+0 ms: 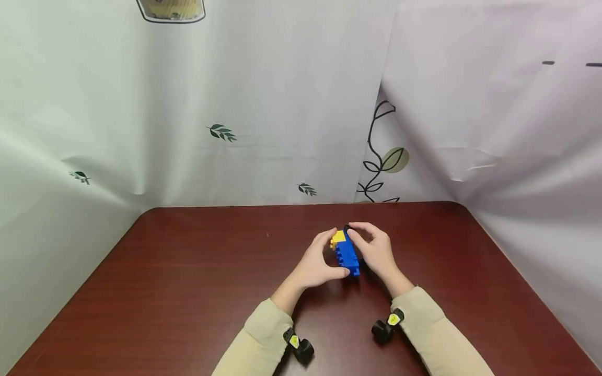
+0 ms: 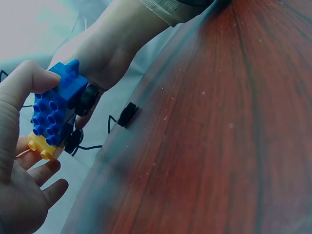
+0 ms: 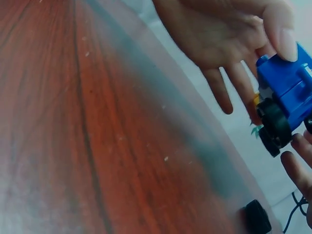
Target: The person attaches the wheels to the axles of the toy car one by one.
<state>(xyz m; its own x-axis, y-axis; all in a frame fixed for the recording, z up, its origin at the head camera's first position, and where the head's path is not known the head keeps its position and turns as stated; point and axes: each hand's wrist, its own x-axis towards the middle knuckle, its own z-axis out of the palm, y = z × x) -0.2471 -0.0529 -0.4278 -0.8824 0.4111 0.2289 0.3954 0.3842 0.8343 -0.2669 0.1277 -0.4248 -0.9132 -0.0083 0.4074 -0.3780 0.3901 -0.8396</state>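
A toy car (image 1: 347,253) of blue bricks, with a yellow brick (image 1: 338,238) at its far end and black wheels (image 3: 274,122), is held up between both hands. My left hand (image 1: 314,263) grips it lengthwise, thumb on the near blue end and fingertips by the yellow brick. At the far end, the thumb and forefinger of my right hand (image 1: 378,253) bend round the car beside a black wheel. The left wrist view shows rows of blue studs (image 2: 50,117). In the right wrist view, right fingertips (image 3: 295,165) lie just under the wheels.
A small black piece (image 2: 127,114) is near the edge of the brown table (image 1: 197,271). White curtain (image 1: 273,94) with printed leaves hangs behind the table and along its sides. Black cameras (image 1: 303,351) are strapped to both sleeves.
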